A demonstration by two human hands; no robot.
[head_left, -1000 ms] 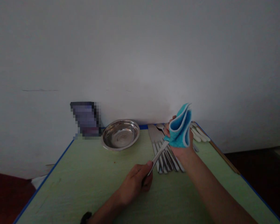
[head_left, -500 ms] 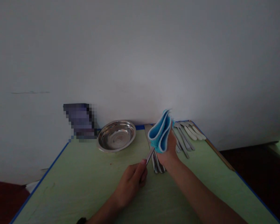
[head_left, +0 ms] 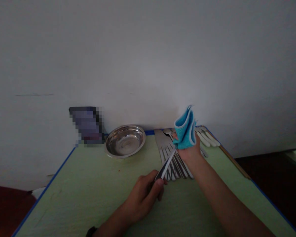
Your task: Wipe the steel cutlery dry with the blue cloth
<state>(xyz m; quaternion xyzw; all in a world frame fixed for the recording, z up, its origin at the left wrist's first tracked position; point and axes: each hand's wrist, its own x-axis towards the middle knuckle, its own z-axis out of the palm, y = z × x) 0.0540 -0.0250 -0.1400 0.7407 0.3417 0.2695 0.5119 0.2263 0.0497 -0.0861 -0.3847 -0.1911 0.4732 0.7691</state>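
Note:
My left hand [head_left: 146, 194] is closed round the handle end of a steel utensil [head_left: 166, 165] that slants up to the right. My right hand [head_left: 190, 151] is closed on a folded blue cloth [head_left: 185, 128], and the cloth is wrapped over the utensil's far end, hiding it. Both hands hover over the pale green table [head_left: 93, 184]. Under them lies a row of steel cutlery [head_left: 172, 159], handles toward me.
A round steel bowl [head_left: 125, 141] stands at the table's far edge beside a pixelated dark object [head_left: 87, 125]. White-handled utensils [head_left: 208, 138] lie at the far right corner. A wooden strip [head_left: 233, 163] runs along the right edge. A white wall rises behind.
My right hand with the blue cloth slid leftward down the utensil toward my left hand, then back up and to the right. My left hand kept its hold on the handle.

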